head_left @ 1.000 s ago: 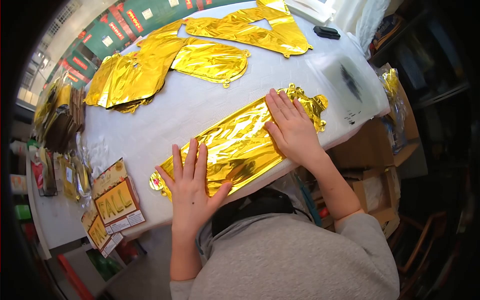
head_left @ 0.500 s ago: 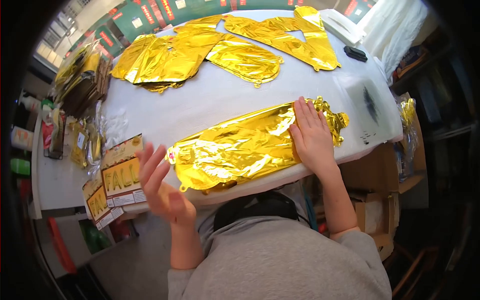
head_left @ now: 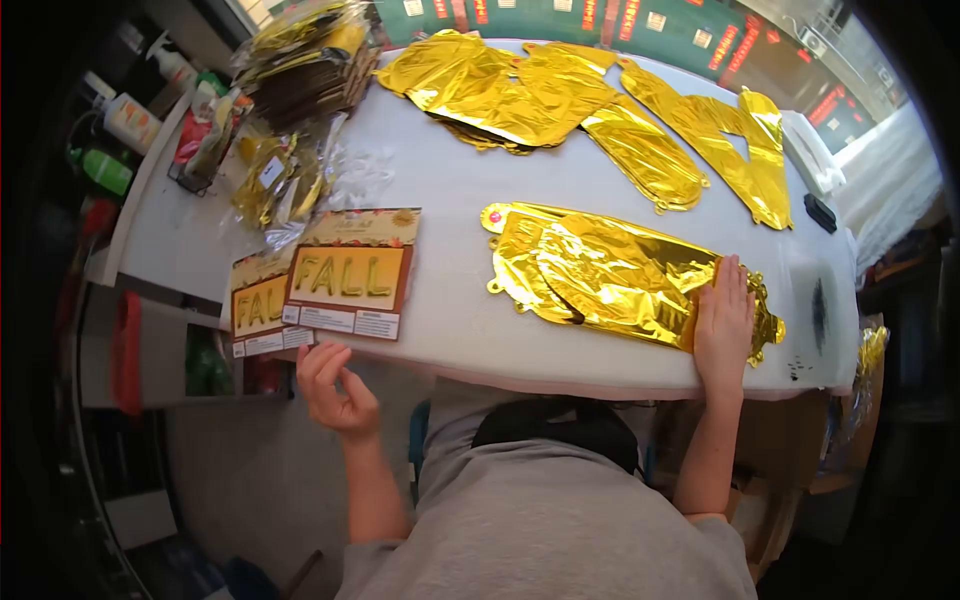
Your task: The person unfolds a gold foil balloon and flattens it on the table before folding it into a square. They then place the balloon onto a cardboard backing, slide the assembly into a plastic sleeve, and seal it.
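A folded gold foil balloon [head_left: 600, 270] lies flat near the front edge of the table. My right hand [head_left: 723, 325] presses on its right end, palm down with the fingers stretched out. At the left, my left hand [head_left: 338, 390] is in the air just off the table edge, its fingers loosely bent and nothing visible in them. Right above its fingertips is a printed "FALL" balloon package [head_left: 350, 275]. A second "FALL" package [head_left: 260, 305] is partly covered by it.
Several more gold foil balloons [head_left: 500, 90] are spread along the back of the white table [head_left: 450, 185]. A stack of packages [head_left: 315, 70] stands at the back left, beside clear plastic bags [head_left: 285, 185]. A black object [head_left: 820, 213] lies at the right.
The view has turned left, so the table's things appear further right. My left hand has come away from the balloon's left end to below the packages. My right hand stays on the balloon.
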`<state>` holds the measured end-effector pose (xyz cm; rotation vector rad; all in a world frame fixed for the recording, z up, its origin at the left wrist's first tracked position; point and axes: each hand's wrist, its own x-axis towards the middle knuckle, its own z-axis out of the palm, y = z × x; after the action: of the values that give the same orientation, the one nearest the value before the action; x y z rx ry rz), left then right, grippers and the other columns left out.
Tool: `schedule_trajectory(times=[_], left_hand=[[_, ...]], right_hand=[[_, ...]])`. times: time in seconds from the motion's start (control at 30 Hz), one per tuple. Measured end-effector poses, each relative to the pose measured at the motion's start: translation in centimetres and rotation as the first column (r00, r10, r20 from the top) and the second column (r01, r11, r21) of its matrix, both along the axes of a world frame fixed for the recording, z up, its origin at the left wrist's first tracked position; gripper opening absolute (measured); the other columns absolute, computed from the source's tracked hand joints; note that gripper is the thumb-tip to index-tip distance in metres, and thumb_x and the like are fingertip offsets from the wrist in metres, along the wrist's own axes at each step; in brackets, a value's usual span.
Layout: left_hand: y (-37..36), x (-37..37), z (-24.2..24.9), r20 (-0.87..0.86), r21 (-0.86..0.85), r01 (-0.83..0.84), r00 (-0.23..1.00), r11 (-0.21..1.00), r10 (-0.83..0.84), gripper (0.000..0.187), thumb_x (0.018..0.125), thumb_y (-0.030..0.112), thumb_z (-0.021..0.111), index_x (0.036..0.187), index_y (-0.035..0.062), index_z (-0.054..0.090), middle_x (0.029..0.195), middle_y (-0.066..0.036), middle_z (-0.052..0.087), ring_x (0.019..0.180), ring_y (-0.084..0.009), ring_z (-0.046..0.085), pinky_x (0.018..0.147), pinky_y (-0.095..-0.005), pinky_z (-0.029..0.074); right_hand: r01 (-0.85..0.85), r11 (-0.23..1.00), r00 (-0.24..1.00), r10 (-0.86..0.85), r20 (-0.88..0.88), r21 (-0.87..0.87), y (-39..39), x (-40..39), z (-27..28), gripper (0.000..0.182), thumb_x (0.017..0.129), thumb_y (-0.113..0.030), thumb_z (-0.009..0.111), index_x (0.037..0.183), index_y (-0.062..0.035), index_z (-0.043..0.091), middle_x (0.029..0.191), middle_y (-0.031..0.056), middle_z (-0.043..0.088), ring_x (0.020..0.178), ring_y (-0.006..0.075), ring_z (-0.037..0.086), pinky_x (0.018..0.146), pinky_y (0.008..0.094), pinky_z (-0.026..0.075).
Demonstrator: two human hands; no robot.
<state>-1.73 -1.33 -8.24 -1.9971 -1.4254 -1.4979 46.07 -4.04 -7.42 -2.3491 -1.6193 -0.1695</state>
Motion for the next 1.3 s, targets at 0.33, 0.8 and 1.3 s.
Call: schedule_trajectory(times=[0.33,0.8,1.3], left_hand=[[-0.1,-1.9,-1.8,-0.227,-0.367,-0.047,0.973,0.929,-0.041,0.060,0.081,0.005,0.060,0.140,0.0178,0.069,0.151,-0.003,0.062,0.149,-0.0301,0.048,0.126,-0.0722,0.004],[1.2,-6.3,-1.4,0.002,-0.262,-0.241,0.968,0.934,0.251,0.065,0.086,-0.002,0.055,0.150,0.0126,0.060,0.157,-0.007,0.056,0.154,-0.0304,0.042,0.129,-0.0648,0.008],[1.3,-17.2,1.2,-0.140,-0.302,-0.338,0.941,0.891,0.309,0.040,0.089,-0.013,0.063,0.123,0.0040,0.079,0.123,-0.013,0.079,0.105,-0.0202,0.078,0.088,-0.0337,0.060]], right_hand=[[0.011,1.000,1.000,-0.011,-0.020,-0.013,-0.1,0.5,-0.3,0.058,0.116,-0.032,0.027,0.166,-0.0040,0.032,0.173,0.0141,0.032,0.162,0.0310,0.025,0.131,0.0480,0.015],[-0.145,0.896,0.988,0.152,0.016,0.421,-1.6,-1.0,2.1,0.055,0.115,-0.029,0.029,0.163,-0.0025,0.039,0.169,0.0159,0.040,0.161,0.0353,0.027,0.131,0.0516,0.011],[-0.468,0.693,0.883,0.380,0.274,0.548,-4.3,-1.9,1.3,0.044,0.113,-0.027,0.040,0.134,-0.0002,0.068,0.140,0.0155,0.068,0.140,0.0365,0.056,0.128,0.0556,0.024]])
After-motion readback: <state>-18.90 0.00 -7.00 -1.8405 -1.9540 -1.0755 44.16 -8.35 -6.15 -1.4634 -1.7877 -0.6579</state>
